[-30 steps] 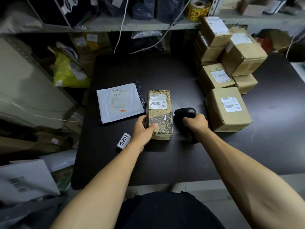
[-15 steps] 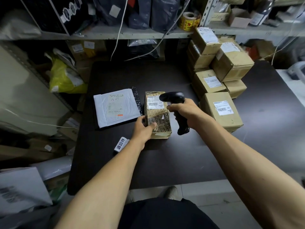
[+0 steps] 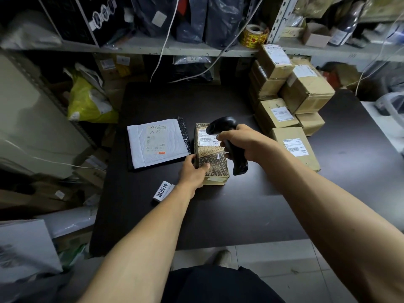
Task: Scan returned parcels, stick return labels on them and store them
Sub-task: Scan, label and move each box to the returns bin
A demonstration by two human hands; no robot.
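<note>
A brown patterned parcel [image 3: 213,165] with a white shipping label lies in the middle of the dark table [image 3: 229,211]. My left hand [image 3: 193,172] grips its near left corner. My right hand [image 3: 241,143] holds a black barcode scanner [image 3: 223,125] by the handle, lifted above the parcel, its head over the label. A white padded mailer [image 3: 156,144] lies flat to the left of the parcel. A small roll of return labels [image 3: 163,191] with black characters lies by my left wrist.
Several cardboard boxes [image 3: 290,101] are stacked at the table's right back, one more [image 3: 294,147] in front of them. Shelves [image 3: 140,48] behind hold dark bags and a yellow sticker roll [image 3: 253,36]. A yellow bag [image 3: 87,103] and clutter sit left of the table.
My right hand lifted the scanner off the table and brought it left over the parcel's label. My left hand stayed on the parcel's corner.
</note>
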